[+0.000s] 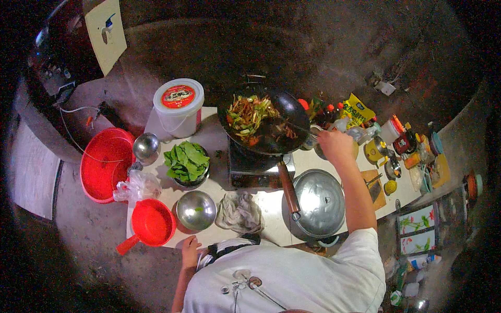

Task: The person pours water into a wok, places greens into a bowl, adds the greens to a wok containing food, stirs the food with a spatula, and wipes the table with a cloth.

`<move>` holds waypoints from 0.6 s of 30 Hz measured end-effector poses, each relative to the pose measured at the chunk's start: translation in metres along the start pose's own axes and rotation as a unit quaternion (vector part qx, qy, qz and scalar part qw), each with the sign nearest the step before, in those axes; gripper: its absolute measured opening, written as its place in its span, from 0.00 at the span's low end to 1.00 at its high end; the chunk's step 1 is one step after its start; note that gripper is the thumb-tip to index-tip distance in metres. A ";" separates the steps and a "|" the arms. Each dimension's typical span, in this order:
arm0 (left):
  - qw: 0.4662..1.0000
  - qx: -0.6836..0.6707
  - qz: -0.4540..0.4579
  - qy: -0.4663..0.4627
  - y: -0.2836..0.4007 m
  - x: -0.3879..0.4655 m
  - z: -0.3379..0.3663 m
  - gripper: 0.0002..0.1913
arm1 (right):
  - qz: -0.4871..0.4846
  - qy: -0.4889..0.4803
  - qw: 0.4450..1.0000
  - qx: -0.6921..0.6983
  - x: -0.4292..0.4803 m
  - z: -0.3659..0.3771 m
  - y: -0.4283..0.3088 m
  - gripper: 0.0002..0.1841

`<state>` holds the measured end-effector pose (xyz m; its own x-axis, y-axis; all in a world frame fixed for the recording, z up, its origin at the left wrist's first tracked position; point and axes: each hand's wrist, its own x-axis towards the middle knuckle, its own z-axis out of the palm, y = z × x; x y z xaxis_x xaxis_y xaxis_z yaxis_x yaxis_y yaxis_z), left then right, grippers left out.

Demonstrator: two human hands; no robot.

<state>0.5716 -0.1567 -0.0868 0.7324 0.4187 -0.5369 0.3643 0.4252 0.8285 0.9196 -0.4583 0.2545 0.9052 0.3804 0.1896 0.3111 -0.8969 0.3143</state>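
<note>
A dark wok (291, 111) with a wooden handle sits tilted on an electric cooktop (250, 166), stir-fried vegetables (250, 117) heaped at its left. My right hand (334, 144) is at the wok's right rim, its fingers closed around a thin metal utensil handle (315, 131); the utensil's other end is hard to make out. My left hand (190, 247) rests at the table's front edge, just below a steel bowl (196, 219), and appears to hold nothing. Green leaves (187, 162) fill a bowl left of the cooktop. Beside the cooktop's front lies a crumpled cloth (239, 214).
A large metal lid (323, 203) lies right of the wok handle. Left are a red basin (102, 156), a red dipper (153, 223), a steel ladle or bowl (146, 146) and a lidded white bucket (178, 113). Right stand seasoning containers, a yellow packet (357, 110) and a cutting board (373, 187) with a knife.
</note>
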 end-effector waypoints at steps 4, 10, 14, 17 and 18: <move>0.997 -0.070 0.003 0.017 -0.013 0.000 -0.014 0.15 | 0.089 0.003 0.995 0.041 -0.001 0.009 0.023 0.10; 0.998 -0.008 -0.038 0.041 0.002 -0.004 -0.003 0.15 | 0.209 -0.141 0.856 0.452 0.047 0.131 0.043 0.14; 0.998 -0.006 -0.047 0.035 0.014 -0.006 0.005 0.15 | 0.249 -0.205 0.688 0.650 0.055 0.134 -0.020 0.12; 0.999 0.006 -0.032 0.039 0.026 -0.014 0.008 0.16 | 0.220 -0.199 0.643 0.706 0.049 0.118 -0.028 0.12; 0.998 0.005 -0.029 0.047 0.010 -0.008 -0.007 0.16 | 0.191 -0.189 0.695 0.667 0.048 0.109 -0.031 0.12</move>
<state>0.5653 -0.1499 -0.0748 0.6535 0.4672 -0.5956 0.4100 0.4429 0.7973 0.9848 -0.4371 0.1525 0.9286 0.1972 -0.3143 -0.2088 -0.4222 -0.8821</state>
